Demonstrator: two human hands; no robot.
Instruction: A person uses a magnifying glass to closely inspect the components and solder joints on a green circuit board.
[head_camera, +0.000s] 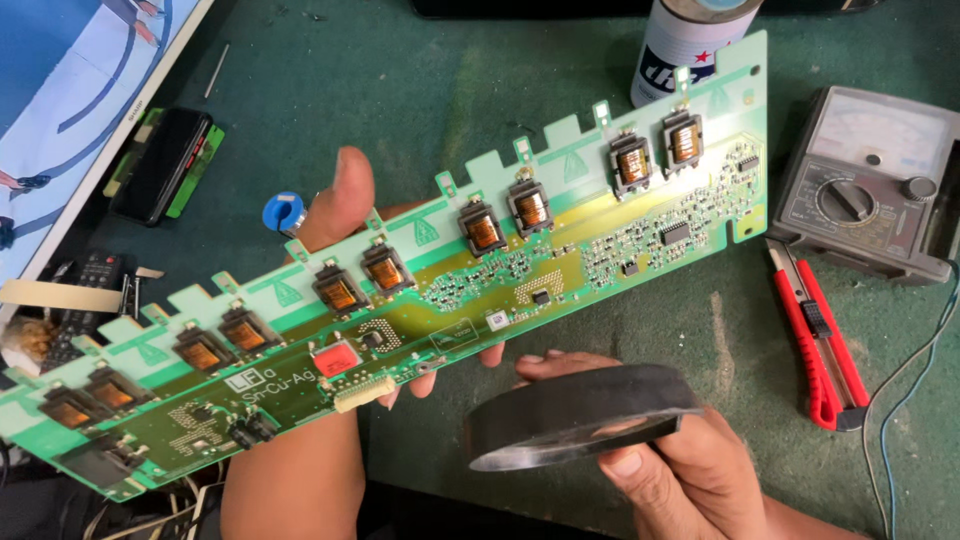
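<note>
At lower right of the frame, our right hand (690, 470) is closed around a black tape roll (580, 415). Across the centre, our left hand (345, 215) pinches a long green circuit board (420, 290), thumb over its top edge. Beyond, right: a red utility knife (820, 345), a grey multimeter (865, 185), a spray can (685, 50).

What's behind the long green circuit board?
The left hand holds the board from behind: thumb above its top edge, fingertips below its bottom edge. The green mat lies beyond. The palm and whatever lies on the mat under the board are hidden.
</note>
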